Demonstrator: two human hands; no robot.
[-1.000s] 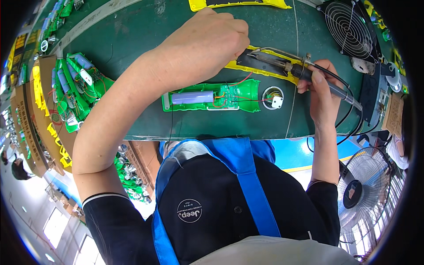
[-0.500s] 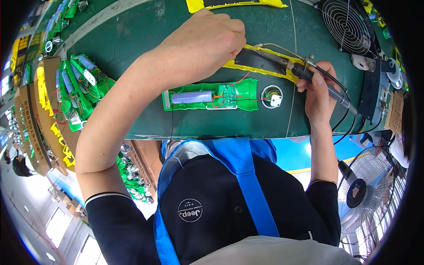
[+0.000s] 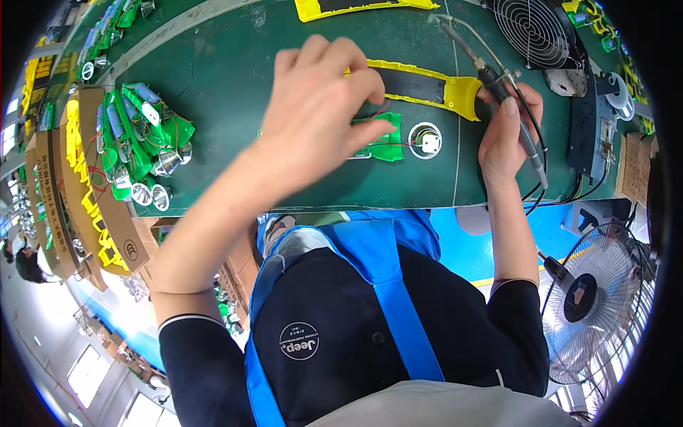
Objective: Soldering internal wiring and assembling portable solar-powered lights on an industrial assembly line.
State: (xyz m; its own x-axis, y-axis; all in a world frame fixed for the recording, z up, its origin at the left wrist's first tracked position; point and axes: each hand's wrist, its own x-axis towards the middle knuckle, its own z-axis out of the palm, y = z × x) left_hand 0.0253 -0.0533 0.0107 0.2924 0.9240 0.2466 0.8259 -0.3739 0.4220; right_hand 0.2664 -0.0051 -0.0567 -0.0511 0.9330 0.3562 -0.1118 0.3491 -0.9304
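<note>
My right hand (image 3: pixel 506 135) is closed around a soldering iron (image 3: pixel 492 77) with a thin metal feed tube alongside; its tip points up and to the left. Above a green plastic housing (image 3: pixel 390 146) hovers my left hand (image 3: pixel 313 117), slightly blurred, thumb and fingers apart and nothing visible in them. It hides most of the housing and its battery. A red wire rises from the housing, and other wires run to a round lamp reflector (image 3: pixel 425 141) with a white block on it. Beyond lies a long yellow shell (image 3: pixel 464 96) with a dark inner face, near both hands.
Green housings (image 3: pixel 142 132) with batteries and reflectors are heaped at left, beside cardboard boxes (image 3: pixel 107 185) and yellow parts. Another yellow shell (image 3: pixel 363 7) lies at the far edge. At right stand a black fan with a round grille (image 3: pixel 535 32) and a dark box (image 3: pixel 588 142).
My left hand has drawn back from the yellow shell, its fingers opening, and now covers much of the green housing. The iron's tip has lifted up and away from the shell.
</note>
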